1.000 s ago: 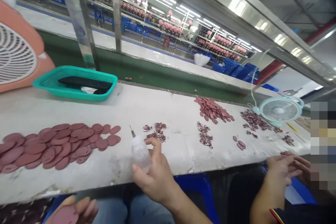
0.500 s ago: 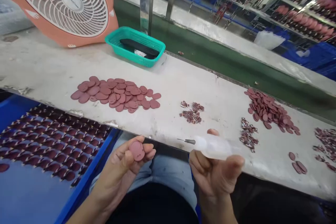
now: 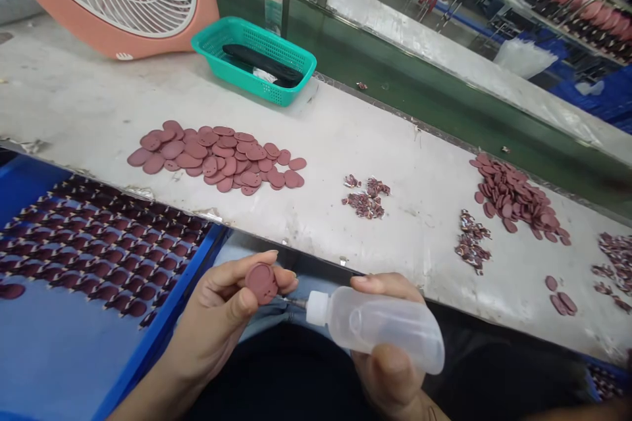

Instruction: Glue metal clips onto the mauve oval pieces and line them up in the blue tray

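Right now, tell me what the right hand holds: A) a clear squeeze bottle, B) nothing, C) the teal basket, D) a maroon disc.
A: the right hand grips the clear plastic squeeze bottle, whose metal tip points toward the maroon disc held in the left hand.

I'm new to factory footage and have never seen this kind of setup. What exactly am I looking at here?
This picture comes from one camera worn on a person's head, looking down at their own bare hands. The left hand pinches a maroon oval disc. The right hand holds a clear squeeze bottle, whose metal needle tip sits right by the disc. On the white workbench lie piles of similar discs, and a blue tray beside the person's lap holds more in rows.
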